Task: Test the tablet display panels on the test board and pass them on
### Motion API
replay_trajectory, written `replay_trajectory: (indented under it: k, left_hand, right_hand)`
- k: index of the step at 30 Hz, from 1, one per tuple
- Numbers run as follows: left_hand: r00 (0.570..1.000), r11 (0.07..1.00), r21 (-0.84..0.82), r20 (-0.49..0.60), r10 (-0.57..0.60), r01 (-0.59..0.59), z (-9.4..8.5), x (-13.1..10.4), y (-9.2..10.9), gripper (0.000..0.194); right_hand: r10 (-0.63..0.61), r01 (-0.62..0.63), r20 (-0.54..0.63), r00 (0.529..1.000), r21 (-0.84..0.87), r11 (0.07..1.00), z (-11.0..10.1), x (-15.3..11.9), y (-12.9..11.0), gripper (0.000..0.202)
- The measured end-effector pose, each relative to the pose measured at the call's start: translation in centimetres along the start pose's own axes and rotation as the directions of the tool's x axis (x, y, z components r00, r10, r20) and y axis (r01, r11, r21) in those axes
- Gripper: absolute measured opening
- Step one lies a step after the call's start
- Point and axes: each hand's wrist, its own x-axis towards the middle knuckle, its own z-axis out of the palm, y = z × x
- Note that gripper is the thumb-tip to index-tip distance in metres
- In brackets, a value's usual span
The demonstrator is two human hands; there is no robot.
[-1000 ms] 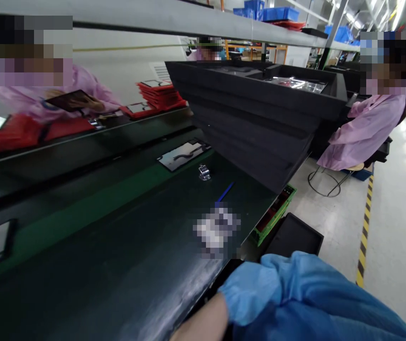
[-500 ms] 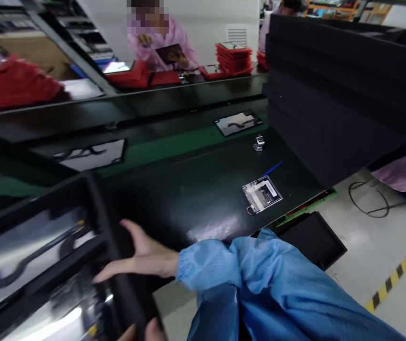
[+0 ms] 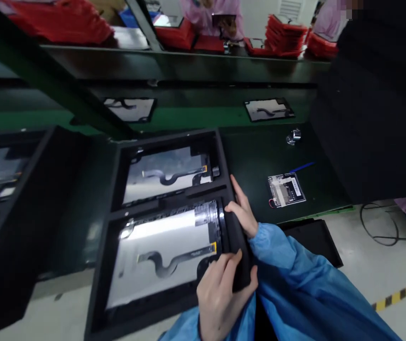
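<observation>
Okay, both hands on the black tray point(image 3: 225, 163), which sits at centre with its near part out past the edge of the dark green bench point(image 3: 252, 156); can't tell if it rests there or is held up. Left hand point(image 3: 220, 291) is mostly closed, curled over the near right corner; right hand point(image 3: 243, 210) is partly closed on the right side farther up, thumb over the rim. Tray has two compartments, a screen panel with a dark ribbon cable in each; near panel point(image 3: 167, 237), far panel point(image 3: 167, 166). Yellow on the right ends of both cables. Right of the tray: circuit board point(image 3: 283, 190) with pale tape and a white label point(image 3: 298, 187), dark print too small to read. Blue stick point(image 3: 302, 167) just beyond it, shiny metal piece point(image 3: 293, 137) farther back. Two more panels lie on the green strip point(image 3: 203, 112) behind. Another black tray point(image 3: 42, 161) at left, holding panels.
</observation>
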Motion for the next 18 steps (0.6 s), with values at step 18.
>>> replay_trajectory:
  k: [18]
  left_hand:
    - [0.894, 0.931, 0.325, 0.347, -0.282, 0.168, -5.7, 5.3, -18.3, 0.045]
  right_hand:
    - [-0.408, 0.072, -0.246, 0.879, -0.779, 0.623, -16.6, -4.4, -8.6, 0.035]
